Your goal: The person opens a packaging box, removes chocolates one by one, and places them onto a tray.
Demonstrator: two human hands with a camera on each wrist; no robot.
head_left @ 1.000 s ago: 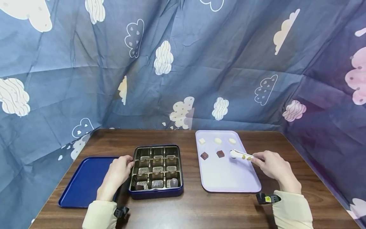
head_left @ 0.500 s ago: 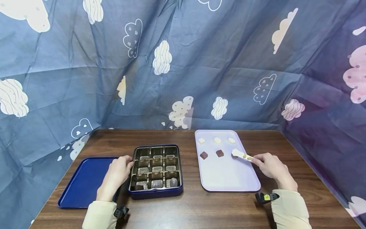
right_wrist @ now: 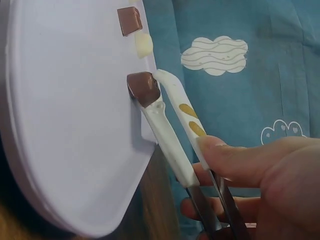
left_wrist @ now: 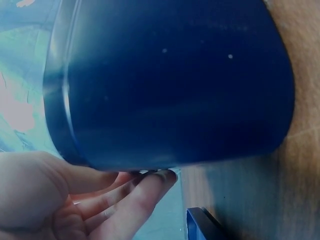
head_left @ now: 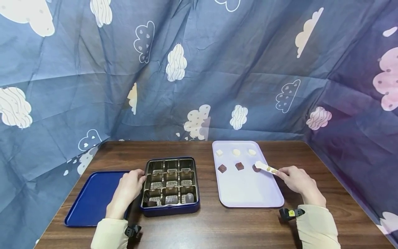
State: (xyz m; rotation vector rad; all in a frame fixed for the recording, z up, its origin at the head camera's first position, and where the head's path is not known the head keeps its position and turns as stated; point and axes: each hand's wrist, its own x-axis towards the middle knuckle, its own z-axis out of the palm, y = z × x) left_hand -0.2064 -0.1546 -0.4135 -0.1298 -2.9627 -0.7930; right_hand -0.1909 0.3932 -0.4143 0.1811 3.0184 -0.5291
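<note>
My right hand pinches small white-tipped tongs with metal arms. Their tips stand on either side of a brown chocolate at the right of the lilac tray. Two more brown chocolates, one striped and one plain, lie left of it in the same row. Three white chocolates sit behind, including a square one. Against the left wall of a dark blue tin rest the fingers of my left hand. Its gold divided insert holds dark chocolates in the front row.
A flat blue tray or lid lies at the left, partly under my left forearm in the head view. The brown wooden table ends at a blue cloud-print cloth behind and at the sides.
The tongs have shifted slightly right and turned, with their tips now around the right-hand brown chocolate, which shows more plainly. My left hand stays at the tin.
</note>
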